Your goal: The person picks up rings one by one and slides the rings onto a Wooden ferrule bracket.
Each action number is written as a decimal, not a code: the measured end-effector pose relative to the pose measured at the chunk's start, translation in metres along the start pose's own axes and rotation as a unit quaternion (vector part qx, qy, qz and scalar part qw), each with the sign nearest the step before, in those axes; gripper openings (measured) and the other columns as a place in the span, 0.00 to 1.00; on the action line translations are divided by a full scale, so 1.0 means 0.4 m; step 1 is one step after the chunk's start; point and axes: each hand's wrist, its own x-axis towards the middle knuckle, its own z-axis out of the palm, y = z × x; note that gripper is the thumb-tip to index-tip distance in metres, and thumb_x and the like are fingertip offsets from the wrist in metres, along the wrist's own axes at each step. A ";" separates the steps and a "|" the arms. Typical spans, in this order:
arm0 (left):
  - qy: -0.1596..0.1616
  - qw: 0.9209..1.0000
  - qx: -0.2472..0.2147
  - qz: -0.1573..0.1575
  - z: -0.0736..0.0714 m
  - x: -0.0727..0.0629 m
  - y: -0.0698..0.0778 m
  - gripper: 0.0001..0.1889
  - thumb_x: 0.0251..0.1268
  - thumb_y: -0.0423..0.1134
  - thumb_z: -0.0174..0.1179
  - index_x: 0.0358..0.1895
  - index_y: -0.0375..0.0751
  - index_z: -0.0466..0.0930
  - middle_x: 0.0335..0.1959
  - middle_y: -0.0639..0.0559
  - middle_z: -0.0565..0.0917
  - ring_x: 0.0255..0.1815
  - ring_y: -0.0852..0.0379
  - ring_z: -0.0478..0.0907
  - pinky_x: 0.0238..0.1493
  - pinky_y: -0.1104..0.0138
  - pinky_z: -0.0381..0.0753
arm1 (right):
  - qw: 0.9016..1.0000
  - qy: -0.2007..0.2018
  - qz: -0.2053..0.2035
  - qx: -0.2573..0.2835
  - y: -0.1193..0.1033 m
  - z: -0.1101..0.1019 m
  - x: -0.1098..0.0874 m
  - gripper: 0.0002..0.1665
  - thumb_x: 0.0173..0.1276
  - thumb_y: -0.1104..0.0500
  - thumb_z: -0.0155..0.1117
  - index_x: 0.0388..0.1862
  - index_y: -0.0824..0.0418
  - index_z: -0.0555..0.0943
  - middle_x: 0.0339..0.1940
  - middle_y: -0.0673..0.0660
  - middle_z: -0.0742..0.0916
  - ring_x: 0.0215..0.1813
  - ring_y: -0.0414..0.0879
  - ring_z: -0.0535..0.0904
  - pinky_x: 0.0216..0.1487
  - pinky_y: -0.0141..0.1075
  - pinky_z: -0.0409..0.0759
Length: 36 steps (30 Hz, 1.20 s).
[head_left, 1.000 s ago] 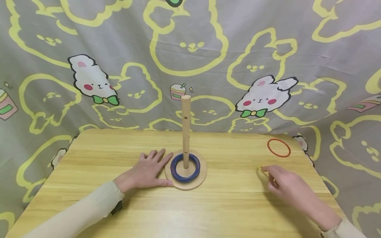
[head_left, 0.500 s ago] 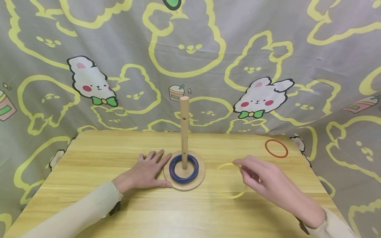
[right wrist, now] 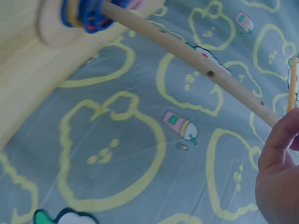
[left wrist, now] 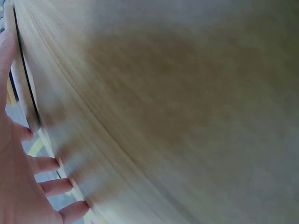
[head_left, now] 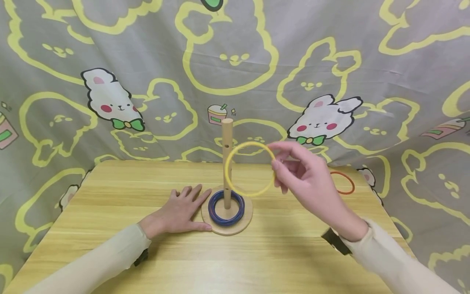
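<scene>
A yellow ring (head_left: 228, 179) is pinched at its right side between the thumb and fingers of my right hand (head_left: 306, 175), raised off the table. In the head view the ring overlaps the upright wooden peg (head_left: 227, 136). Several rings, with a blue ring (head_left: 211, 212) on top, lie stacked around the peg's foot on its round wooden base (head_left: 247, 222). My left hand (head_left: 176, 212) rests on the table with fingers spread, thumb and forefinger at the base's left edge. The right wrist view shows stacked rings (right wrist: 96, 16) low on the peg and the yellow ring (right wrist: 293, 84) edge-on.
A red ring (head_left: 349, 192) lies flat at the table's back right, partly hidden behind my right hand. The wooden table (head_left: 205, 265) ends at the back against a grey curtain (head_left: 154, 49) printed with yellow outlines and white rabbits.
My right hand has lifted the yellow ring from the right side of the table, up and leftward to the peg. The left hand has stayed beside the base.
</scene>
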 end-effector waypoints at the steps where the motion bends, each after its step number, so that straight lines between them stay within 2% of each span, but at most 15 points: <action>1: 0.000 1.000 0.001 0.000 0.000 0.000 0.000 0.61 0.66 0.84 0.54 0.88 0.41 0.59 0.82 0.28 0.64 0.76 0.27 0.67 0.57 0.26 0.69 | 1.000 0.007 0.002 0.011 -0.006 0.005 0.015 0.21 0.80 0.72 0.64 0.67 0.62 0.84 0.36 0.60 0.84 0.24 0.51 0.82 0.25 0.37 0.82; 9: 0.004 1.000 0.008 0.000 -0.002 0.001 0.000 0.61 0.66 0.85 0.53 0.88 0.41 0.59 0.82 0.28 0.65 0.75 0.27 0.68 0.56 0.28 0.70 | 0.995 0.043 0.012 0.084 -0.037 0.041 0.107 0.22 0.79 0.72 0.65 0.69 0.62 0.82 0.37 0.65 0.84 0.27 0.55 0.85 0.29 0.39 0.84; 15: 0.003 1.000 0.008 0.001 -0.005 0.004 0.001 0.61 0.67 0.84 0.53 0.88 0.41 0.59 0.82 0.28 0.64 0.76 0.27 0.67 0.57 0.27 0.70 | 0.994 0.048 0.046 0.092 -0.019 0.060 0.132 0.22 0.79 0.72 0.63 0.69 0.64 0.81 0.38 0.66 0.84 0.29 0.52 0.85 0.31 0.38 0.85; 20: 0.003 1.000 0.006 0.001 -0.007 0.005 0.001 0.61 0.67 0.84 0.54 0.88 0.41 0.58 0.82 0.27 0.63 0.76 0.26 0.66 0.57 0.26 0.69 | 0.993 0.039 0.070 0.085 0.030 0.076 0.122 0.21 0.77 0.73 0.62 0.66 0.65 0.81 0.38 0.66 0.84 0.27 0.53 0.85 0.29 0.37 0.84; 24: 0.001 1.000 0.004 -0.001 -0.007 0.004 0.000 0.61 0.66 0.84 0.54 0.88 0.40 0.58 0.83 0.27 0.63 0.76 0.27 0.66 0.57 0.26 0.69 | 0.991 0.024 0.106 0.073 0.082 0.100 0.102 0.21 0.74 0.74 0.60 0.63 0.65 0.81 0.38 0.66 0.84 0.27 0.54 0.84 0.26 0.37 0.82; 29: 0.001 1.000 0.001 -0.003 -0.006 0.001 0.000 0.61 0.66 0.84 0.54 0.88 0.40 0.58 0.82 0.27 0.63 0.76 0.26 0.66 0.58 0.26 0.68 | 0.986 0.005 0.152 0.062 0.142 0.138 0.069 0.22 0.71 0.75 0.59 0.63 0.66 0.81 0.38 0.63 0.84 0.27 0.53 0.85 0.27 0.37 0.82; 36: 0.001 1.000 -0.002 -0.003 -0.004 -0.003 0.004 0.61 0.66 0.84 0.54 0.88 0.40 0.59 0.82 0.27 0.64 0.76 0.26 0.66 0.58 0.25 0.68 | 0.979 -0.015 0.195 0.053 0.208 0.178 0.020 0.21 0.72 0.72 0.60 0.63 0.65 0.82 0.36 0.60 0.83 0.25 0.50 0.84 0.26 0.38 0.82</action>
